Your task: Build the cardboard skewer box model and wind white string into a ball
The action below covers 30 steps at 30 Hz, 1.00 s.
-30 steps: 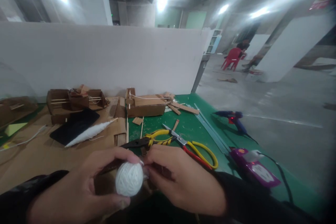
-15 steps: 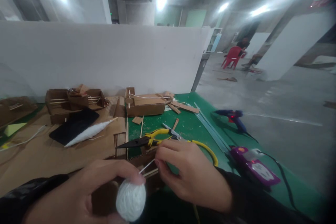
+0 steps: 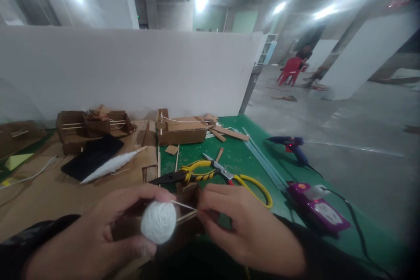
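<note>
A ball of white string [image 3: 159, 223] is gripped between the thumb and fingers of my left hand [image 3: 108, 227]. From its top a short taut strand of string [image 3: 183, 205] runs across to my right hand [image 3: 236, 223], whose fingertips pinch it. Below and between both hands is a brown cardboard box [image 3: 190, 194] with thin wooden sticks, partly hidden by them. Just beyond lie black-and-yellow long-nose pliers [image 3: 187, 174] and open scissors [image 3: 226, 173] with yellow handles.
A cardboard box [image 3: 187, 131] stands against the white partition [image 3: 131, 70]. On the right are clear glue sticks [image 3: 262, 157], a blue glue gun [image 3: 288, 143] and a purple power strip [image 3: 318, 210] with a black cable. White fibre [image 3: 111, 166] lies left. A person sits far off.
The ball of string has risen slightly and shifted left in my left hand. My right hand has lowered a little, and the strand now slopes down toward it.
</note>
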{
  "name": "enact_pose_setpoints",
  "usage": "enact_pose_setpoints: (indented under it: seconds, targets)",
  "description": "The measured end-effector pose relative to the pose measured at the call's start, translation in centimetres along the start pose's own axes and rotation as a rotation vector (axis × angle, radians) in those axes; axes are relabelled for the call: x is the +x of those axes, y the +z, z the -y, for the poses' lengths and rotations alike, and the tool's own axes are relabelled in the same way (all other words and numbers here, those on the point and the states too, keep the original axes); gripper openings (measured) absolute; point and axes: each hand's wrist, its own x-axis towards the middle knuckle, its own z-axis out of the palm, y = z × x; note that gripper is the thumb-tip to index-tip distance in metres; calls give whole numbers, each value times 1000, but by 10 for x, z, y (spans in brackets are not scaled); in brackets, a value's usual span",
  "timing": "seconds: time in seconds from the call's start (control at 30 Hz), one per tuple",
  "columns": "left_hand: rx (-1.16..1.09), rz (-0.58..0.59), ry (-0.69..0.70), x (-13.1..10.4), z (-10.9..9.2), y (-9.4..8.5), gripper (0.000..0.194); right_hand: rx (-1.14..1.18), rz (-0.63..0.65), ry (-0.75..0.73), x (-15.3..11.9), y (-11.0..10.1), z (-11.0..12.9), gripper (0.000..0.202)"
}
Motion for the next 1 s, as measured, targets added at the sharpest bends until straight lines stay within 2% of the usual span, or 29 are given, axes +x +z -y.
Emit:
enact_pose_setpoints:
  seconds: [0.1,0.2,0.43,0.57,0.8,1.0]
  targets:
    - [-220,110,-105,4,-2,-1,44,78,43,23,-3,6,2,10]
    - [-266,93,-138,6,-4,-1,42,129,66,60,-5,12,3,10]
    - [-183,-31,-138,8,-1,-3,38,276,136,67,-9,15,-1,9]
    - [-258,-60,-119,9,5,1,36,344,135,85,-11,18,-5,10]
    - [-260,-137,-110,8,10,4,36,474,62,-61,-8,36,-11,11]
    - [-108,-98,8,9,13,3,40,490,29,-113,-6,54,-11,12]
